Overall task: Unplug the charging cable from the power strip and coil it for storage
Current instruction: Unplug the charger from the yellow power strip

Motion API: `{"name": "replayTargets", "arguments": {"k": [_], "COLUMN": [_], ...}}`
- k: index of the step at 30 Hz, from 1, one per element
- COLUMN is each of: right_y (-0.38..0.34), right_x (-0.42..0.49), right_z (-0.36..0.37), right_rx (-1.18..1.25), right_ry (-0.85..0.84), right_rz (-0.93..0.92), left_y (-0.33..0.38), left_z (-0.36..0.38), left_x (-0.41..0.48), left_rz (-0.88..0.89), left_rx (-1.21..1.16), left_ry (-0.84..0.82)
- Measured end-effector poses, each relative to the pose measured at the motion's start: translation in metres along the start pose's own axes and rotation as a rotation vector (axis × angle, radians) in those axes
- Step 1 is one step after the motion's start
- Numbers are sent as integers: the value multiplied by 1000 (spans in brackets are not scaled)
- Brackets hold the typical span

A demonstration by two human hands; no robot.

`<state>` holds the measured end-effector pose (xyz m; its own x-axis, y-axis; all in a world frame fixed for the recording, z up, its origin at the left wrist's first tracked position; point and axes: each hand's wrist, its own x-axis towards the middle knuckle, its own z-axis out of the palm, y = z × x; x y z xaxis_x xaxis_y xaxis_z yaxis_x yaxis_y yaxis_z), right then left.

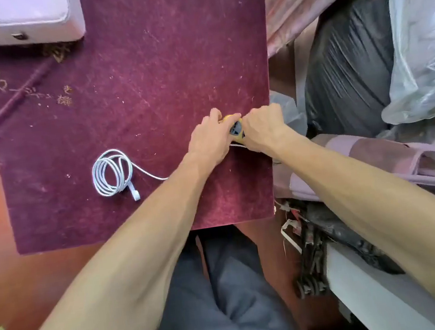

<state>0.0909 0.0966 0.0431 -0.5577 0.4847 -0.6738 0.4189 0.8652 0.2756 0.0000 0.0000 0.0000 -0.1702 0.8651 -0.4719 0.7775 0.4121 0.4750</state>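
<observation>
As hands (209, 141) cover strip (235, 129), cable (112, 173) left, bags (349, 64) right

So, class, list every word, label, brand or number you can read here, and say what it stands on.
Nothing here can be read.
Gold stitching on the maroon cloth: too blurred to read as letters.
Yellow power strip: mostly hidden under the left hand and right hand, no marking legible.
White cable: no print visible.
</observation>
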Motion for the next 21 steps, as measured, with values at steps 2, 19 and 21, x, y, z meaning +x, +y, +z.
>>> {"name": "replayTargets", "arguments": {"k": [2,19,21], "right_y": [2,9,11], "right_x": [6,8,9], "right_z": [-1,11,13], "right_rx": [-21,-119,-135], "right_ry": [-61,-48,-28], "right_rz": [-19,-161,-187], "left_y": [0,0,1], "left_z": [-1,6,10], "left_x": [6,18,18], "left_rz": [32,-83,-113], "left_rx": [52,-157,-186], "left_ry": [-16,-85,-69]}}
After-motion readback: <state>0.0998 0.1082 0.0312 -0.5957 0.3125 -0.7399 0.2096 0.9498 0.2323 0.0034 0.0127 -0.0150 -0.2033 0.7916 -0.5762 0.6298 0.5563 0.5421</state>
